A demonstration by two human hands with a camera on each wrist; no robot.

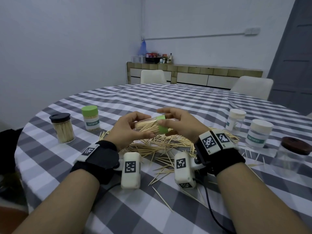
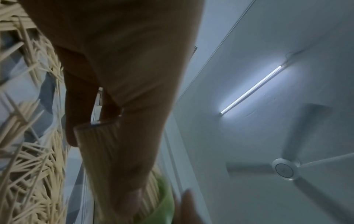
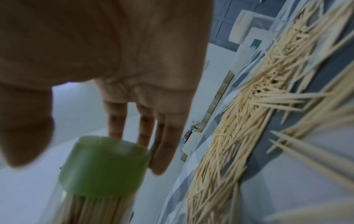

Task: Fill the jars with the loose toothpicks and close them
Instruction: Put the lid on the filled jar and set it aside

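Clear jar [image 1: 148, 126] packed w/ toothpicks, lying sideways, held above the loose toothpick pile [image 1: 162, 144] at mid tabletop [image 1: 152, 98]. Left hand [image 1: 130, 129] curls round its clear body; right hand [image 1: 179, 125] has thumb & fingers on the green lid [image 1: 162, 126], which sits on the jar mouth.

Far left: black-lid jar [image 1: 62, 128], full, upright. Beside it a green-lid jar [image 1: 90, 118], full, label reads "TOOTHPICK". Right side: two white-lid jars [image 1: 235, 121] [image 1: 258, 133], near one labelled "TOOTHPICK", and a brown-lid jar [image 1: 290, 153], all nearly empty.
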